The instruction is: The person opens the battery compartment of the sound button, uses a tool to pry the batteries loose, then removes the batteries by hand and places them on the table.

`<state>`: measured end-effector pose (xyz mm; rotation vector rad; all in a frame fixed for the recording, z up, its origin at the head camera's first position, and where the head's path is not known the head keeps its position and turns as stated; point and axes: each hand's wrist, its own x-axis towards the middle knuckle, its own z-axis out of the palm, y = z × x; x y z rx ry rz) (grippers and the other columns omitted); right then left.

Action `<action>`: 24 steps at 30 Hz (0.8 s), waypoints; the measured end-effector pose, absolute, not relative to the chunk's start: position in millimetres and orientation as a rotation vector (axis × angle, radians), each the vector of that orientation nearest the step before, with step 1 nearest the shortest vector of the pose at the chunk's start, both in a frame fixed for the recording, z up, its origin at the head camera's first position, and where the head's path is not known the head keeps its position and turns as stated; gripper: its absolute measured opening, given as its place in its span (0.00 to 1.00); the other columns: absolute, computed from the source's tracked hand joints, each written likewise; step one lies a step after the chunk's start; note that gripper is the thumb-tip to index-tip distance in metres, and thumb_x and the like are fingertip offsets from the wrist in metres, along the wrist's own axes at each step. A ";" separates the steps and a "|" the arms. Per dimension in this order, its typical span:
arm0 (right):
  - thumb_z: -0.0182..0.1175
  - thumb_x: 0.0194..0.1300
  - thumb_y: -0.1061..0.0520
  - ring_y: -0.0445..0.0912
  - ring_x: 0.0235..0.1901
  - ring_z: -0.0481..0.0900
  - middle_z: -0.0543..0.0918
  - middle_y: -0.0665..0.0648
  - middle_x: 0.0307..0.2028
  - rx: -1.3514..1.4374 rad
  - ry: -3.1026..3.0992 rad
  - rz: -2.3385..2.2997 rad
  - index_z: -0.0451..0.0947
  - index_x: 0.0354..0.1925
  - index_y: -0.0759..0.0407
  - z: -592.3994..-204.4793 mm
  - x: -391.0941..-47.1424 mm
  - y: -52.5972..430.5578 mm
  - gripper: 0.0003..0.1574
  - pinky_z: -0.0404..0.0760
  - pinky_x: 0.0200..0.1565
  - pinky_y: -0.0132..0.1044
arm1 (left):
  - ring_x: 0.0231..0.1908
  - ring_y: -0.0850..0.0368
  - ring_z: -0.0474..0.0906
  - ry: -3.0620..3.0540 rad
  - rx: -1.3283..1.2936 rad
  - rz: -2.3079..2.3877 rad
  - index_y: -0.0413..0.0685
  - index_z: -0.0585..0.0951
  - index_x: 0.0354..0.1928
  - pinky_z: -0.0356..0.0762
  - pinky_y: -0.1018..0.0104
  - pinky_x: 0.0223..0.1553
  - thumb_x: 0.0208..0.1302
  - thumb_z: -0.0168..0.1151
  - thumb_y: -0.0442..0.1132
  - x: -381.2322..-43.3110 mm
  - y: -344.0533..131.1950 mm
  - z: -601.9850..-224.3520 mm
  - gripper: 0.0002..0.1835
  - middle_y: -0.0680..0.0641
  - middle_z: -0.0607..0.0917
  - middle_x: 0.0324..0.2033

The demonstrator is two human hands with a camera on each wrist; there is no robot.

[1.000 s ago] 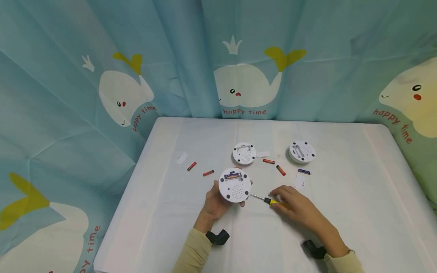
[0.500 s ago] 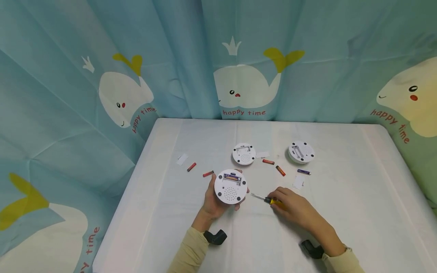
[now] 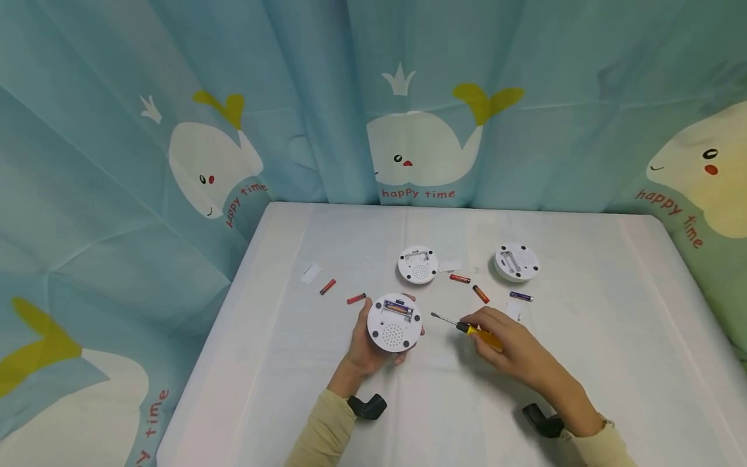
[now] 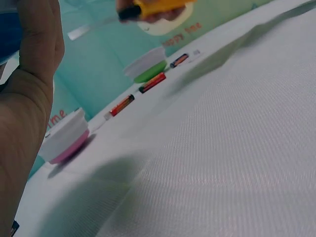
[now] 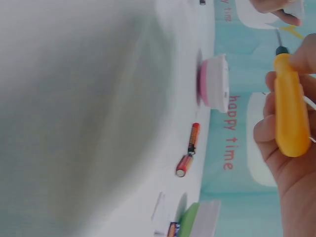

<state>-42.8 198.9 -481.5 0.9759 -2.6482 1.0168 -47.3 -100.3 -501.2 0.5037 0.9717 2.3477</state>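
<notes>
My left hand [image 3: 364,347] holds a round white battery device [image 3: 393,333], its underside facing up. Dark feet and speaker holes show there, and a purple-orange battery [image 3: 399,308] lies in its uncovered compartment. In the left wrist view, a blue part of the device [image 4: 9,34] appears beside the hand. My right hand [image 3: 519,350] grips a screwdriver [image 5: 290,108] by its yellow handle, above the table. The metal tip points left toward the device, a short gap away from it.
Two more white devices, one pink-edged [image 3: 417,264] and one green-edged [image 3: 517,262], lie upside down with uncovered compartments. Red batteries [image 3: 460,278] and a blue one [image 3: 521,296] are scattered nearby. Small white covers [image 3: 311,273] lie on the white table [image 3: 601,311]. A whale-print curtain [image 3: 327,97] hangs behind.
My right hand has raised the screwdriver from near the tabletop, and more of its yellow handle shows. The left hand has shifted the device slightly left and nearer to me.
</notes>
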 end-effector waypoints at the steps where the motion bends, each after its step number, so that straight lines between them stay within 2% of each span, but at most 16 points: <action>1: 0.69 0.62 0.68 0.36 0.47 0.80 0.83 0.42 0.49 0.994 -2.626 1.045 0.81 0.55 0.50 -479.8 -43.2 198.7 0.24 0.73 0.55 0.18 | 0.40 0.63 0.86 0.972 0.499 2.348 0.58 0.70 0.70 0.73 0.70 0.23 0.76 0.32 0.74 -47.3 -100.3 -501.8 0.38 0.48 0.88 0.48; 3: 0.68 0.62 0.69 0.35 0.47 0.79 0.83 0.41 0.49 1.021 -2.594 1.077 0.81 0.55 0.50 -476.7 -43.9 198.4 0.26 0.71 0.56 0.15 | 0.40 0.62 0.86 0.979 0.488 2.348 0.58 0.70 0.70 0.73 0.70 0.23 0.76 0.33 0.74 -47.2 -100.3 -502.9 0.38 0.48 0.88 0.48; 10: 0.68 0.64 0.67 0.34 0.50 0.79 0.82 0.40 0.52 1.045 -2.596 1.076 0.80 0.57 0.48 -468.4 -45.6 193.8 0.26 0.72 0.57 0.17 | 0.47 0.60 0.86 1.029 0.451 2.332 0.57 0.70 0.72 0.73 0.73 0.22 0.76 0.32 0.74 -46.7 -101.0 -506.1 0.39 0.49 0.89 0.50; 19: 0.65 0.64 0.70 0.34 0.49 0.78 0.83 0.43 0.51 1.027 -2.548 1.073 0.81 0.56 0.48 -456.0 -46.8 189.8 0.26 0.73 0.56 0.17 | 0.50 0.59 0.86 1.047 0.483 2.314 0.50 0.65 0.76 0.73 0.72 0.21 0.77 0.31 0.72 -47.3 -102.1 -510.2 0.41 0.49 0.88 0.52; 24: 0.65 0.65 0.70 0.36 0.51 0.79 0.84 0.42 0.52 1.036 -2.576 1.097 0.81 0.57 0.46 -449.5 -45.9 187.7 0.27 0.70 0.60 0.16 | 0.52 0.57 0.85 1.037 0.502 2.324 0.49 0.63 0.77 0.76 0.72 0.23 0.78 0.33 0.71 -46.9 -103.3 -512.7 0.41 0.50 0.86 0.56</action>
